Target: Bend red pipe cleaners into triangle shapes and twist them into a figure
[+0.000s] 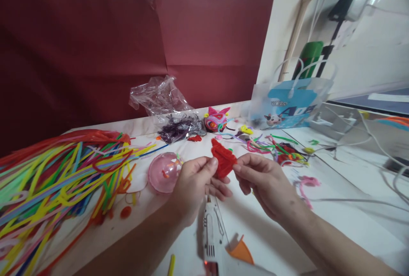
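Both hands hold a small red pipe-cleaner shape (223,158) above the white table (335,182). My left hand (194,186) pinches its left side with thumb and fingers. From the right, my right hand (265,182) pinches the other side. A white glue gun (213,237) lies on the table just below the hands, its nozzle pointing towards them. A pink transparent half-ball (164,172) sits right beside my left hand.
A big pile of coloured pipe cleaners (54,173) covers the left of the table. Behind are a crumpled plastic bag (166,101), a small pink mask figure (216,119), loose pipe-cleaner scraps (281,148), a blue-white gift bag (287,103) and white cables (367,139) at right.
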A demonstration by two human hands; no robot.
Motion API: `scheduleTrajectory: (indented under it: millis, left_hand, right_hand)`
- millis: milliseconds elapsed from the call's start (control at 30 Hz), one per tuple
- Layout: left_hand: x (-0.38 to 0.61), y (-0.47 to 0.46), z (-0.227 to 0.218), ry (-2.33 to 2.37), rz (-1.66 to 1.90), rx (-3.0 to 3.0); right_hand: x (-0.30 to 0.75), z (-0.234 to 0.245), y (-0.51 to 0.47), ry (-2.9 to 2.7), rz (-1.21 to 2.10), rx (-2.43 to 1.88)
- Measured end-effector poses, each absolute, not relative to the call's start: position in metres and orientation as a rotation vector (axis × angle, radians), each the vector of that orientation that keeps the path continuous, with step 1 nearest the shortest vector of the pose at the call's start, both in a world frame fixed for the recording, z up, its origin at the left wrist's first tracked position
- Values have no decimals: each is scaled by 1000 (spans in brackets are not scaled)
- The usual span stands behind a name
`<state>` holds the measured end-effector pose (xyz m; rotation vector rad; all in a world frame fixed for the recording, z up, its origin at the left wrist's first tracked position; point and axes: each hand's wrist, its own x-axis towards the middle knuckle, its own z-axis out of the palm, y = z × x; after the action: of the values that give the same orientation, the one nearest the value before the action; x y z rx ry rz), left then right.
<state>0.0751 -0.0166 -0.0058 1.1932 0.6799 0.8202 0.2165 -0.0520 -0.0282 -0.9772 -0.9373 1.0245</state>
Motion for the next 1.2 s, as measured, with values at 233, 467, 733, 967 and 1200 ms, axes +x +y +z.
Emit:
scheduleTrajectory:
  millis: [233,467,733,967,1200]
  left_hand:
    - [75,-16,-8,659,832,1196]
    - [75,-15,-7,742,916,1209]
    - [74,-15,-9,751,901,1336]
    - [74,-15,-10,741,873,1396]
    - [75,-14,-6,839,848,1424]
  right_hand:
    - [215,-24,-54,-887,1112,-959]
    - [216,-26,-54,-841,1091,-928]
    - [216,-27,-53,-872,1038,-1005]
    - [215,-28,-53,-840,1063,-1025]
    - [214,-27,-54,-894,1082,-1008]
